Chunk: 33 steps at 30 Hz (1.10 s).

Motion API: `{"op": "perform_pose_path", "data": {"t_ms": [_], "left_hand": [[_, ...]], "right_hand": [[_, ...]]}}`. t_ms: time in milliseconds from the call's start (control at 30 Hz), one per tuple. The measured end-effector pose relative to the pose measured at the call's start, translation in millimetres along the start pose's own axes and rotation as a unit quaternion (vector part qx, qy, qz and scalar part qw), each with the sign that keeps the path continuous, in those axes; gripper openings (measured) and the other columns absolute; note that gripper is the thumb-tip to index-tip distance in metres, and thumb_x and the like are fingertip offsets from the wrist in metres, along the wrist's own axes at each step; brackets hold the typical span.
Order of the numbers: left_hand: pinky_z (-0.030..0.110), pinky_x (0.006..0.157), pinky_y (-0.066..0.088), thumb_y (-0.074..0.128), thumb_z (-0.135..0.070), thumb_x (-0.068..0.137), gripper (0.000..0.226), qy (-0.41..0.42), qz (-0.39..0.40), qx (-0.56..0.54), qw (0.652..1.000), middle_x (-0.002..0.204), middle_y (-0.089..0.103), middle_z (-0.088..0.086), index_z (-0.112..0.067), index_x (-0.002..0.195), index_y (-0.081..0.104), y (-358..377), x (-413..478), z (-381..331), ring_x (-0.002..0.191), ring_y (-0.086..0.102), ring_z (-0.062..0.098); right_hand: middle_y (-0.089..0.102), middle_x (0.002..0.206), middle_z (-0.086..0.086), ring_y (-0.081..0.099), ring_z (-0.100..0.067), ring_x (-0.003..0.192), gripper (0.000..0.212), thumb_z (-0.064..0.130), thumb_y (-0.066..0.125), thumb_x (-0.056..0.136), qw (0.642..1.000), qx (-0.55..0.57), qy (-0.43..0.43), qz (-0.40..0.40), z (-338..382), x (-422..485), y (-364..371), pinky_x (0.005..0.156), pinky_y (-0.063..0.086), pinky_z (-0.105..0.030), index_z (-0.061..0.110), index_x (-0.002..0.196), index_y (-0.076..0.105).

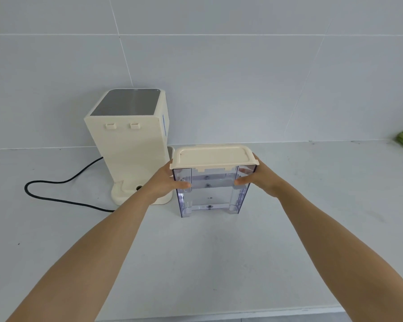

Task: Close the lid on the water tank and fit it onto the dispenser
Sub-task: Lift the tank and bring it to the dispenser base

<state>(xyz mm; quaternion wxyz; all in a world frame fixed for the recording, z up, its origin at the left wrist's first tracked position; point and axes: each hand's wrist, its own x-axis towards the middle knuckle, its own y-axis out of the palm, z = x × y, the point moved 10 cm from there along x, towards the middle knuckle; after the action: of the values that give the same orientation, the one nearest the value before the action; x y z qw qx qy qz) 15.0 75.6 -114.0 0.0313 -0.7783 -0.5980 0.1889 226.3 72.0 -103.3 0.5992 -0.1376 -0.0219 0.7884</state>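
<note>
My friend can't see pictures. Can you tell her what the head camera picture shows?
Two bare hands, the left hand and right hand, hold the sides of a clear water tank with its cream lid shut. It stands on a white counter, right of a cream dispenser with a black cord.

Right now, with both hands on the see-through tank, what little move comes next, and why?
Probably lift the water tank and carry it left toward the dispenser. The cream lid already looks closed on top, the left hand and right hand grip its two sides, and the tank stands on the counter to the right of the dispenser, not yet fitted onto its base.
</note>
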Motion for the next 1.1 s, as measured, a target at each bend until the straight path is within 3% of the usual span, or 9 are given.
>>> {"op": "perform_pose_path", "data": {"t_ms": [267,433,600,700,767,833,900,967,1100], "left_hand": [[0.034,0.102,0.037,0.071,-0.004,0.072,0.061,0.001,-0.053,0.013,0.998,0.127,0.051,0.006,-0.012,0.127,0.045,-14,-2,-1,0.123,0.047,0.022],[0.030,0.088,0.040,0.069,-0.003,0.074,0.055,0.022,-0.110,-0.026,0.993,0.121,0.053,0.005,-0.009,0.124,0.046,-22,-5,0,0.114,0.048,0.016],[0.030,0.093,0.035,0.052,-0.019,0.087,0.060,-0.002,-0.206,-0.036,0.978,0.141,0.044,0.009,-0.015,0.140,0.024,-15,-19,9,0.124,0.044,0.029],[0.029,0.078,0.041,0.037,-0.005,0.091,0.071,-0.068,-0.171,-0.028,0.983,0.154,0.022,0.007,-0.019,0.145,-0.007,-1,-26,20,0.120,0.045,0.029],[0.026,0.062,0.040,0.032,0.008,0.083,0.081,-0.086,-0.125,-0.023,0.988,0.155,0.017,0.004,-0.022,0.143,-0.014,10,-34,25,0.095,0.051,0.019],[0.023,0.060,0.038,0.036,0.009,0.080,0.088,-0.090,-0.077,-0.021,0.993,0.153,0.020,0.002,-0.026,0.142,-0.015,26,-46,27,0.085,0.045,0.010],[0.022,0.072,0.042,0.044,0.008,0.078,0.097,-0.072,-0.028,-0.021,0.997,0.155,0.013,0.001,-0.033,0.140,-0.017,45,-60,25,0.107,0.042,0.014],[0.035,0.100,0.040,0.053,0.007,0.074,0.107,-0.035,0.016,-0.035,0.999,0.154,0.012,-0.007,-0.039,0.139,-0.018,58,-71,22,0.132,0.030,0.017],[0.041,0.104,0.040,0.067,0.000,0.056,0.115,0.022,0.063,-0.076,0.995,0.136,0.035,-0.018,-0.040,0.141,0.002,58,-92,16,0.130,0.033,0.011]], "right_hand": [[0.047,0.129,-0.002,0.045,-0.016,0.118,0.082,0.003,0.073,0.051,0.999,0.010,-0.025,-0.041,-1,-2,-1,0.104,0.037,-0.035,0.021,0.125,0.040],[0.046,0.125,0.002,0.044,-0.019,0.116,0.083,-0.003,0.076,0.060,0.996,0.004,-0.027,-0.083,-2,-9,5,0.098,0.039,-0.033,0.018,0.131,0.038],[0.043,0.124,0.004,0.045,-0.020,0.111,0.080,0.002,0.072,0.068,0.994,-0.030,-0.008,-0.109,-3,-26,21,0.090,0.042,-0.032,0.020,0.135,0.032],[0.039,0.121,0.004,0.041,-0.016,0.107,0.079,0.000,0.070,0.070,0.994,-0.065,-0.010,-0.088,3,-37,37,0.087,0.036,-0.027,0.014,0.134,0.027],[0.037,0.126,-0.002,0.038,-0.015,0.110,0.080,0.001,0.072,0.069,0.992,-0.103,0.002,-0.066,3,-43,48,0.089,0.033,-0.026,0.011,0.133,0.025],[0.034,0.125,-0.005,0.037,-0.015,0.111,0.082,0.003,0.075,0.068,0.990,-0.134,0.024,-0.037,0,-49,60,0.090,0.035,-0.026,0.009,0.130,0.022],[0.032,0.120,-0.004,0.038,-0.018,0.110,0.081,0.005,0.076,0.067,0.987,-0.152,0.042,-0.012,-2,-56,74,0.092,0.038,-0.028,0.008,0.126,0.021],[0.033,0.119,-0.004,0.040,-0.021,0.111,0.079,0.006,0.077,0.067,0.986,-0.161,0.051,0.003,-3,-63,85,0.094,0.041,-0.033,0.008,0.122,0.020],[0.035,0.120,-0.002,0.044,-0.021,0.110,0.066,0.002,0.072,0.070,0.984,-0.165,0.052,0.036,-2,-75,107,0.087,0.047,-0.033,0.017,0.111,0.022]]}}
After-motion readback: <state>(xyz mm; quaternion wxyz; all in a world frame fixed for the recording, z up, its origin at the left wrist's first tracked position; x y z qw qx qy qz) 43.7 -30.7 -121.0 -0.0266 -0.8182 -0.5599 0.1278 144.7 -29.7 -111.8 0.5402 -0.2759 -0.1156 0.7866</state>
